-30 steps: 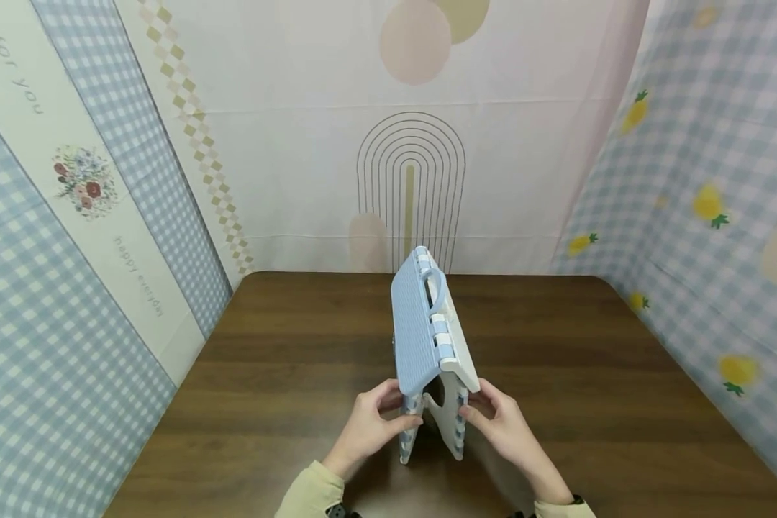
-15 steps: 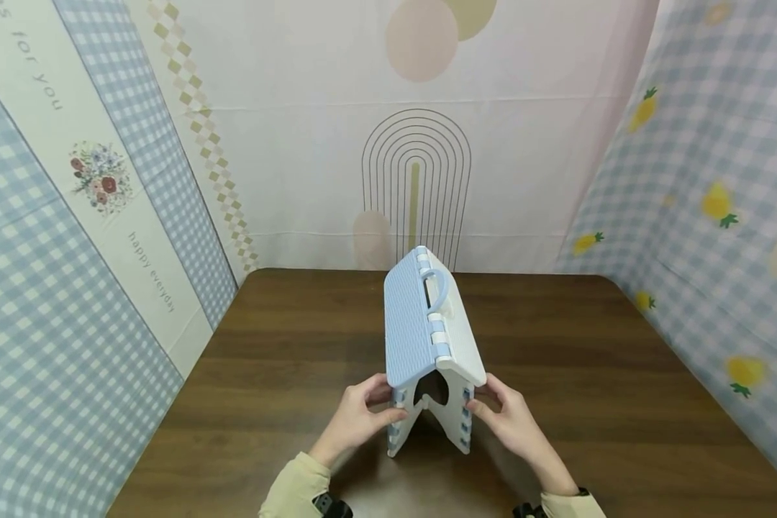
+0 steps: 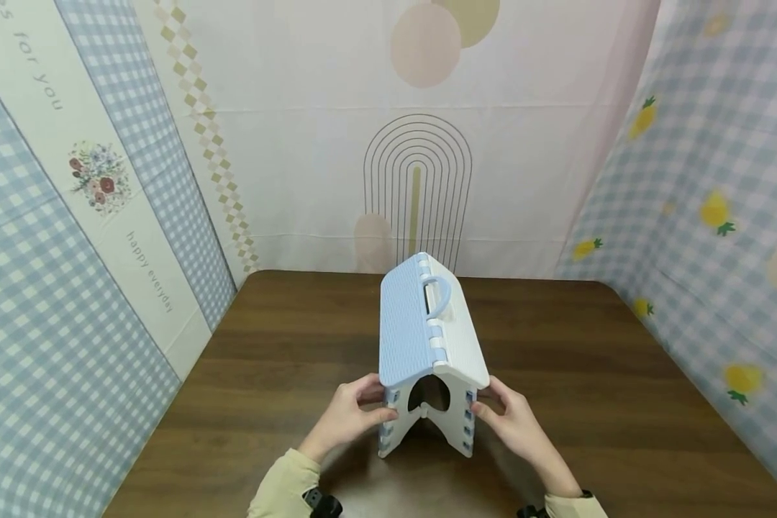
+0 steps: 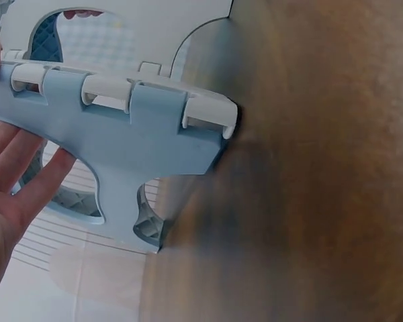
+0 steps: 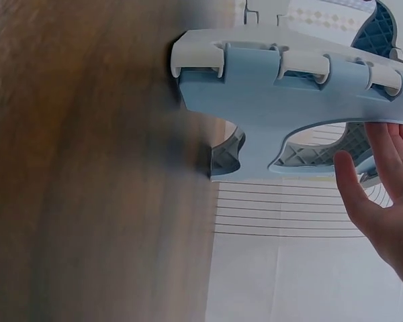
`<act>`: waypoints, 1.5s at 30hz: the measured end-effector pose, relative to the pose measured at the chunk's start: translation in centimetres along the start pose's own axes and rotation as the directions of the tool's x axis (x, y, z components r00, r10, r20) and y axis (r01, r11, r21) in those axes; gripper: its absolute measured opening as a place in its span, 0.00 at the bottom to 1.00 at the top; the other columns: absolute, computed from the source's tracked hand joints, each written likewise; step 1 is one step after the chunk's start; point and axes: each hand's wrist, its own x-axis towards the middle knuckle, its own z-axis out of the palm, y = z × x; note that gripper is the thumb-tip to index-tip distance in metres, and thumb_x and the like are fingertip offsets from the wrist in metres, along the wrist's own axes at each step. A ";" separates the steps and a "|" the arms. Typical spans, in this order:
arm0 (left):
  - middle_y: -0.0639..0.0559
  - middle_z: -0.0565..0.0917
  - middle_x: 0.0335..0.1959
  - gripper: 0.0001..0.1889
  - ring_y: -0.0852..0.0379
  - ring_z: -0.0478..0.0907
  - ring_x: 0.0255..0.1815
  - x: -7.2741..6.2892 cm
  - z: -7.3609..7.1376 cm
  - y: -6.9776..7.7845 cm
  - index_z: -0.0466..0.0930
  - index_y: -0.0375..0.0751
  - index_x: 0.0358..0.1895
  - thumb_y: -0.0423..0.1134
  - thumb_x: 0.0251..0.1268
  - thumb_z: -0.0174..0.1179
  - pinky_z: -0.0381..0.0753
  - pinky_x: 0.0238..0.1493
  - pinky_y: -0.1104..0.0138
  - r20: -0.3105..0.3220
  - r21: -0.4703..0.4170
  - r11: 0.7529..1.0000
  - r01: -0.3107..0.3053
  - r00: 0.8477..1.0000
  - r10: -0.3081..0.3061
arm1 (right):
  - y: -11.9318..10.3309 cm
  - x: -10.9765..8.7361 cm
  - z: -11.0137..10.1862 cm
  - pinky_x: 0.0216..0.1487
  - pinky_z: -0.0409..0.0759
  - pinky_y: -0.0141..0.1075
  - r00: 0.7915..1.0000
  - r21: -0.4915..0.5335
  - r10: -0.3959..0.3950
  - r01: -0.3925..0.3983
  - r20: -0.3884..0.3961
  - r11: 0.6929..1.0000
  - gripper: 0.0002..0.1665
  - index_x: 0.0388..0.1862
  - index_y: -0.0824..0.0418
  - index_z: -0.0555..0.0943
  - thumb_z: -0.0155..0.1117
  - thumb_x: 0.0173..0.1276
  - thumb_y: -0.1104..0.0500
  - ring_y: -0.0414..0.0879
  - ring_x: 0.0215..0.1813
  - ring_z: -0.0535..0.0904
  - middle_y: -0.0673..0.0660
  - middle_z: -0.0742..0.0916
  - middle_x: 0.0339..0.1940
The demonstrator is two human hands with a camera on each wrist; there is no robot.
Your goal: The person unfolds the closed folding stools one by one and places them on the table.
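Note:
A folding step stool [image 3: 404,332] with a blue and white top stands partly unfolded on the table, its top bent into a roof-like ridge. A blue loop handle [image 3: 443,296] sticks out at the ridge. My left hand [image 3: 344,416] holds the left leg panel near its front edge, thumb in front. On the opposite side my right hand [image 3: 516,423] holds the right leg panel the same way. In the left wrist view, fingers [image 4: 43,176] lie by the cutout of the blue side panel; in the right wrist view, fingers [image 5: 384,157] reach into the other panel's cutout.
The brown wooden table [image 3: 285,338] reaches back to a white patterned cloth [image 3: 298,165]. Blue checked cloth hangs at the left [image 3: 58,309] and right [image 3: 699,237]. Dark wrist devices [image 3: 324,502] sit at both cuffs.
The stool's leg panels have spread apart and its roof-shaped top has widened and lowered slightly. My left hand has moved left and my right hand slightly right, both still holding the panels.

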 end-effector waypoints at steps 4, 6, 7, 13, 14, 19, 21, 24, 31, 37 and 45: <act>0.35 0.87 0.42 0.20 0.52 0.86 0.46 0.2 -0.5 0.2 0.77 0.32 0.50 0.34 0.55 0.70 0.86 0.47 0.59 0.052 -0.006 1.000 0.020 0.998 -0.020 | -0.2 0.2 -0.6 0.44 0.82 0.30 0.998 -0.003 0.025 -0.025 0.062 1.000 0.24 0.59 0.72 0.74 0.65 0.65 0.65 0.26 0.47 0.79 0.67 0.86 0.47; 0.37 0.87 0.44 0.21 0.54 0.86 0.47 0.3 -1.0 0.6 0.77 0.33 0.53 0.36 0.57 0.70 0.85 0.49 0.62 0.102 0.013 0.999 0.032 0.994 -0.033 | -0.3 0.3 -1.1 0.46 0.82 0.30 0.993 -0.019 0.039 -0.037 0.116 0.999 0.24 0.59 0.70 0.74 0.65 0.66 0.63 0.28 0.47 0.79 0.66 0.86 0.48; 0.38 0.86 0.45 0.22 0.54 0.85 0.49 0.4 -1.3 0.8 0.76 0.34 0.54 0.37 0.58 0.69 0.84 0.50 0.61 0.137 0.028 0.999 0.041 0.990 -0.044 | -0.4 0.4 -1.4 0.47 0.82 0.31 0.989 -0.025 0.033 -0.029 0.145 0.999 0.24 0.59 0.69 0.74 0.65 0.67 0.62 0.29 0.48 0.80 0.65 0.86 0.49; 0.41 0.83 0.55 0.25 0.48 0.80 0.59 1.3 -4.7 3.3 0.73 0.36 0.61 0.45 0.64 0.63 0.79 0.60 0.58 0.431 0.188 0.979 0.084 0.888 -0.159 | -1.5 1.8 -4.9 0.48 0.83 0.34 0.950 -0.203 -0.069 0.136 0.306 0.970 0.13 0.51 0.59 0.80 0.61 0.70 0.58 0.34 0.48 0.82 0.54 0.88 0.45; 0.42 0.83 0.55 0.25 0.49 0.81 0.58 1.6 -5.4 4.0 0.73 0.37 0.60 0.47 0.65 0.63 0.79 0.60 0.61 0.466 0.232 0.969 0.081 0.865 -0.184 | -2.1 2.2 -5.7 0.46 0.82 0.34 0.948 -0.259 -0.068 0.153 0.311 0.954 0.11 0.49 0.58 0.81 0.61 0.71 0.58 0.34 0.46 0.82 0.53 0.88 0.44; 0.49 0.86 0.50 0.20 0.58 0.83 0.50 3.2 -8.4 8.5 0.79 0.42 0.56 0.51 0.69 0.57 0.80 0.54 0.67 0.478 0.402 0.916 0.015 0.849 -0.223 | -6.2 4.7 -7.8 0.41 0.81 0.34 0.987 -0.450 -0.027 0.097 0.161 0.888 0.10 0.46 0.56 0.84 0.57 0.73 0.57 0.40 0.41 0.83 0.51 0.89 0.41; 0.50 0.87 0.49 0.19 0.58 0.83 0.49 4.0 -8.8 10.2 0.80 0.44 0.56 0.50 0.70 0.56 0.80 0.54 0.65 0.413 0.377 0.926 0.025 0.890 -0.193 | -7.8 5.8 -7.5 0.43 0.82 0.39 0.997 -0.445 -0.053 0.075 0.061 0.892 0.11 0.49 0.56 0.83 0.57 0.74 0.57 0.44 0.45 0.84 0.53 0.88 0.46; 0.49 0.84 0.55 0.20 0.54 0.82 0.55 5.7 -7.6 12.5 0.77 0.45 0.61 0.50 0.73 0.52 0.78 0.59 0.59 0.222 0.340 0.937 0.077 0.962 -0.160 | -9.7 7.3 -6.1 0.57 0.79 0.47 0.992 -0.404 -0.119 0.095 -0.036 0.910 0.18 0.61 0.57 0.77 0.54 0.75 0.57 0.51 0.59 0.80 0.57 0.83 0.60; 0.43 0.52 0.79 0.32 0.43 0.45 0.81 9.1 -1.4 13.4 0.52 0.47 0.77 0.57 0.77 0.36 0.46 0.78 0.44 -0.041 0.581 0.799 0.158 0.985 -0.165 | -11.5 9.5 -2.2 0.75 0.55 0.60 0.997 -0.390 -0.070 0.077 0.031 0.918 0.34 0.78 0.58 0.53 0.46 0.78 0.50 0.58 0.80 0.52 0.58 0.57 0.80; 0.47 0.46 0.80 0.31 0.45 0.41 0.81 8.5 0.7 12.1 0.45 0.55 0.78 0.60 0.77 0.28 0.40 0.78 0.43 -0.034 0.578 0.782 0.230 0.965 -0.259 | -11.9 8.9 -0.4 0.76 0.57 0.57 0.999 -0.416 0.026 -0.014 0.022 0.909 0.36 0.79 0.58 0.48 0.44 0.79 0.50 0.56 0.80 0.52 0.57 0.55 0.81; 0.49 0.47 0.80 0.29 0.45 0.43 0.81 7.7 1.1 11.3 0.47 0.57 0.78 0.58 0.78 0.30 0.45 0.79 0.47 -0.064 0.474 0.850 0.229 0.972 -0.227 | -12.4 8.0 0.7 0.62 0.74 0.57 0.991 -0.421 0.022 -0.075 -0.129 0.904 0.34 0.77 0.58 0.58 0.49 0.76 0.51 0.62 0.63 0.76 0.64 0.68 0.74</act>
